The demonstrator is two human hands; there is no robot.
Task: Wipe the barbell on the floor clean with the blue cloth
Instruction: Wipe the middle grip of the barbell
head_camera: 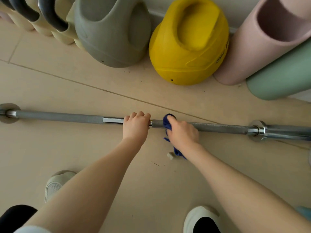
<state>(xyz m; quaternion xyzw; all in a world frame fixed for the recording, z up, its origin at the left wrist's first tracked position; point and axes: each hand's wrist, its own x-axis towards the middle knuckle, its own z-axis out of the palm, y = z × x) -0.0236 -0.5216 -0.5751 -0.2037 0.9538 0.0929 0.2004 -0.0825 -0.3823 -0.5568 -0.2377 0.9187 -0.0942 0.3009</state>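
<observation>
The left hand [136,126] grips the barbell [60,116] shaft to steady it while the right hand [182,132] fingers clamp the blue cloth [166,122] around the knurling.

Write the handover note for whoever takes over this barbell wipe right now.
Left hand: closed around the barbell at its smooth centre section, steadying it.
Right hand: pressing the blue cloth onto the bar just right of centre; a tail of cloth hangs under the wrist.
The bar lies on the floor, in front of the grey kettlebell and the yellow kettlebell.
Done: cannot tell which parts are already wiped.
Left: probably run the cloth along both knurled sections and the sleeves.
</observation>
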